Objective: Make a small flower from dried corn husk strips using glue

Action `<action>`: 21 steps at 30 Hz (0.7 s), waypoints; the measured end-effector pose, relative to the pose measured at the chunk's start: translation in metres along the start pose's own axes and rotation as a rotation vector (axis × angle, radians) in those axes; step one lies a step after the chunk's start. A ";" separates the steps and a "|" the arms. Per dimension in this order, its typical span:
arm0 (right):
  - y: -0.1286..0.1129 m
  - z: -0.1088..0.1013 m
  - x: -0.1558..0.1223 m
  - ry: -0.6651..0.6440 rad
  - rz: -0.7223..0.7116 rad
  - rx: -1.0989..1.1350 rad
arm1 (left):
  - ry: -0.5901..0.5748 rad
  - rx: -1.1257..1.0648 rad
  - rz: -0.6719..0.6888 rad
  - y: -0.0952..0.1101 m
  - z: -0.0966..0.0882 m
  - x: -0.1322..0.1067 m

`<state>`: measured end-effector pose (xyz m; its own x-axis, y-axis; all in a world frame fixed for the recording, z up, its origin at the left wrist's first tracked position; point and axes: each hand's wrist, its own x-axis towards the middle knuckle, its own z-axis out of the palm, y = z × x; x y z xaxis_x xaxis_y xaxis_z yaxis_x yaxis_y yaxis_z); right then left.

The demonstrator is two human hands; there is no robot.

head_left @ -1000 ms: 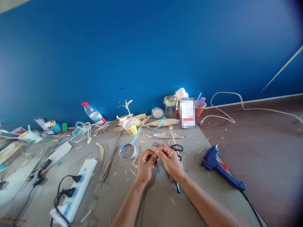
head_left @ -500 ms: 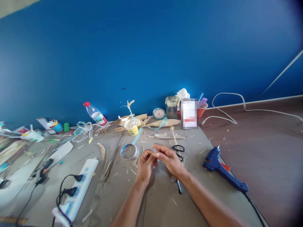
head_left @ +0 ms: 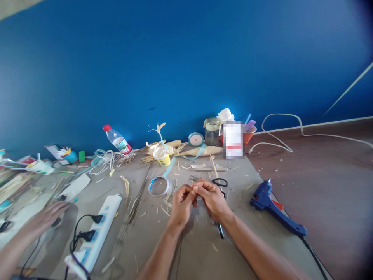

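My left hand (head_left: 180, 204) and my right hand (head_left: 212, 198) meet above the table, fingertips pinched together. Whatever lies between the fingers is too small and too hidden to make out. Black-handled scissors (head_left: 220, 182) lie just behind and partly under my right hand. Thin pale husk scraps (head_left: 166, 210) are strewn beside my left hand. A roll of light blue tape (head_left: 159, 186) rests a little farther left. Off to the right is a blue hot glue gun (head_left: 276, 210) with its cord trailing toward the front.
A white power strip (head_left: 100, 229) with black plugs occupies the left front. Another person's hand (head_left: 48, 217) reaches over the table at far left. Along the blue wall stand a yellow cup (head_left: 162, 156), a tilted plastic bottle (head_left: 119, 142), and a glass jar (head_left: 211, 134).
Another person's hand has come in from the left, over a dark corded tool. My fingers have drawn closer together, and the pale bit seen between them is now hidden.
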<state>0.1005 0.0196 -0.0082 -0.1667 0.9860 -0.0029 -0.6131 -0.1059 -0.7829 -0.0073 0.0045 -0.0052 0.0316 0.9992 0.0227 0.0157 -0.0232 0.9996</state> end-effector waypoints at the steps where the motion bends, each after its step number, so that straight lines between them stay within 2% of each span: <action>1: 0.002 -0.001 0.000 0.005 0.005 0.009 | -0.004 0.010 -0.002 0.000 0.000 0.000; 13: -0.003 0.001 0.001 0.007 0.092 -0.009 | -0.062 0.070 -0.010 0.001 -0.001 0.000; 17: -0.003 0.000 0.003 0.031 0.056 0.005 | -0.010 0.081 0.021 0.001 -0.002 0.001; 21: 0.000 -0.003 0.004 0.144 0.005 -0.031 | 0.046 0.144 0.142 -0.002 0.001 0.000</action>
<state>0.1021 0.0242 -0.0095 -0.0554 0.9940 -0.0940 -0.5879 -0.1086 -0.8016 -0.0060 0.0043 -0.0069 -0.0019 0.9859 0.1676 0.1576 -0.1652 0.9736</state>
